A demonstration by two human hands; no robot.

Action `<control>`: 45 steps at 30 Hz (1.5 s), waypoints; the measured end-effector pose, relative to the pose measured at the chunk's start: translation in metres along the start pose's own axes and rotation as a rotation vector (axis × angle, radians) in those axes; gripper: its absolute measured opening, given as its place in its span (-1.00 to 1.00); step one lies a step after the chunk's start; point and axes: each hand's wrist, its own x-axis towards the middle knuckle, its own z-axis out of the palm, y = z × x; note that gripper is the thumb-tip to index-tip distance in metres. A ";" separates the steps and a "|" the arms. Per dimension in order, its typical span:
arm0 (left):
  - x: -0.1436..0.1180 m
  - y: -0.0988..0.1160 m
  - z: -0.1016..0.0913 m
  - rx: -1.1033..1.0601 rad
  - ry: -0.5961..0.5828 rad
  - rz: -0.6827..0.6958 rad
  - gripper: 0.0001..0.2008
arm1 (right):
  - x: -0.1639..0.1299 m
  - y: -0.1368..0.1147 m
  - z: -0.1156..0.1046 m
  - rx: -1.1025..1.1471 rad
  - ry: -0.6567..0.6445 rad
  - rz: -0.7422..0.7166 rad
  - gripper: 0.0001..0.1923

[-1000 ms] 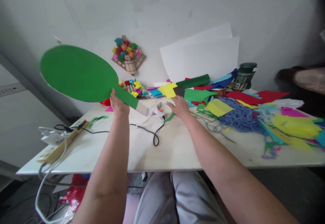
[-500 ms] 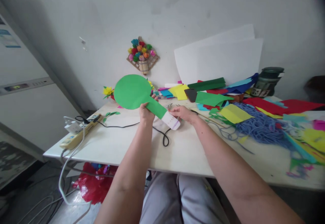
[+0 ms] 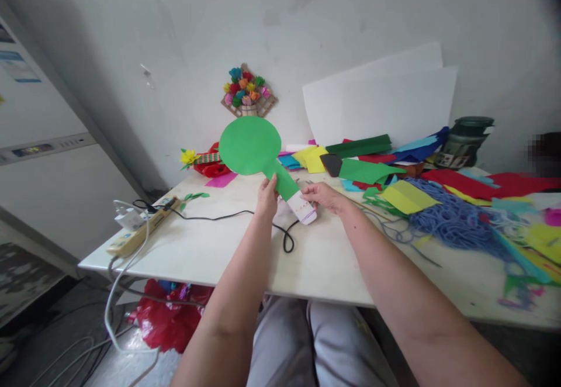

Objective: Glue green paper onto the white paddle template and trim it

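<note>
Left hand: the left hand [image 3: 267, 191] pinches the green handle of the paddle-shaped paper cutout [image 3: 250, 145], holding it up above the white table [image 3: 205, 252]
Right hand: the right hand [image 3: 323, 195] has its fingers closed on the white lower end of the handle, at 4 o'clock from the green disc
Cutout: round green disc at top, green stem running down toward 5 o'clock, white tip with small marks just over the table
Cable: a black cable [image 3: 287, 238] loops on the table just at 6 o'clock from the hands
Power strip: a yellowish power strip [image 3: 142, 232] lies at 9 o'clock, near the table's left edge
Paper pile: coloured paper sheets [image 3: 363, 162] and blue yarn [image 3: 451, 220] spread at 3 o'clock
Wall: a paper flower basket [image 3: 248, 92] hangs at 12 o'clock above the disc
</note>
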 end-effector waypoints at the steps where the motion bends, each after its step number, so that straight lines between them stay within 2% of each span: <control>1: -0.001 0.001 -0.001 0.032 0.024 0.004 -0.68 | 0.000 0.000 -0.001 0.000 0.007 -0.005 -0.86; 5: 0.000 0.011 -0.009 0.070 0.201 0.070 -0.59 | -0.002 0.001 -0.006 -0.011 -0.022 0.002 -0.83; 9: 0.003 0.021 -0.021 0.035 0.372 0.153 -0.62 | -0.003 0.002 -0.011 -0.044 -0.048 0.028 -0.81; 11: 0.004 0.022 -0.028 0.028 0.421 0.163 -0.65 | -0.005 0.001 -0.012 -0.057 -0.045 0.034 -0.80; 16: 0.006 0.021 -0.036 0.003 0.395 0.143 -0.68 | -0.007 0.000 -0.015 -0.071 -0.045 0.039 -0.75; 23: 0.002 0.019 -0.029 -0.105 0.322 0.117 -0.73 | -0.005 0.002 -0.016 -0.105 -0.141 0.004 -0.70; 28: 0.004 0.018 -0.028 -0.090 0.280 0.079 -0.74 | -0.003 0.004 -0.015 -0.126 -0.127 0.008 -0.74; 36: 0.012 0.024 -0.044 -0.045 0.416 0.097 -0.79 | -0.010 -0.005 -0.018 -0.110 -0.117 0.024 -0.75; 45: 0.012 0.023 -0.046 -0.023 0.389 0.087 -0.75 | -0.011 -0.003 -0.024 -0.110 -0.073 0.010 -0.74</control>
